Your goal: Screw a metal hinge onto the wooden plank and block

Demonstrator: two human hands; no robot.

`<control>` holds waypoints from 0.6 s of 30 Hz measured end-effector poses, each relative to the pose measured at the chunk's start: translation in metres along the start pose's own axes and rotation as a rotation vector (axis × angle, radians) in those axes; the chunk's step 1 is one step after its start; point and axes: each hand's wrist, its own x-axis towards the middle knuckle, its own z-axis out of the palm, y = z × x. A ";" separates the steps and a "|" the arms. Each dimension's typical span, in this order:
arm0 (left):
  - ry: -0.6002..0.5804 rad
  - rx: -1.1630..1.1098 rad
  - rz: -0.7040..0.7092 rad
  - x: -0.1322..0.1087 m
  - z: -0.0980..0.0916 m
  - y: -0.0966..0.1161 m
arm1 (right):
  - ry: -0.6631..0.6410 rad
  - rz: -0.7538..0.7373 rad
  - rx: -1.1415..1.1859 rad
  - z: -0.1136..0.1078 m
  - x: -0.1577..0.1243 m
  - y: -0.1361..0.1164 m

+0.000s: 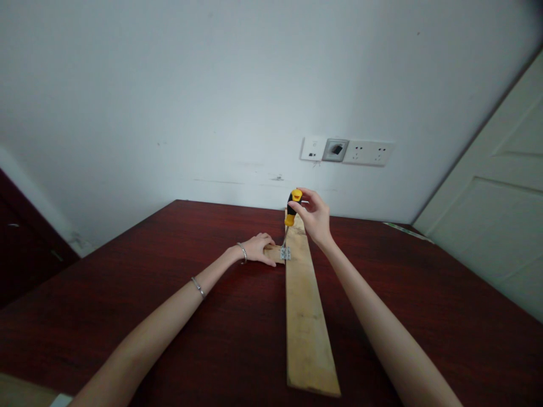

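A screwdriver (291, 207) with a yellow and black handle is gripped in my right hand (316, 215), its shaft slanting down to a metal hinge (285, 253). The hinge lies across the joint between a long wooden board (309, 311) and a small wooden block (275, 254). My left hand (258, 249) is wrapped around the block from the left, thumb toward me and fingers on the far side. The tip of the screwdriver meets the hinge's left part; any screw there is too small to make out.
Everything rests on a dark red wooden table (203, 328) against a white wall (169, 102). Sockets and switches (348, 151) are set in the wall behind the board. A pale panelled door (496, 186) stands at the right. A light strip (408, 232) lies near the table's far right edge.
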 end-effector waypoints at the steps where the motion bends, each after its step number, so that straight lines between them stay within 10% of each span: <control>1: 0.004 0.004 0.000 0.000 0.000 0.000 | -0.004 0.003 0.004 0.000 0.000 0.000; 18: 0.077 0.046 0.074 0.000 0.002 0.000 | -0.009 0.008 -0.009 0.000 -0.001 -0.013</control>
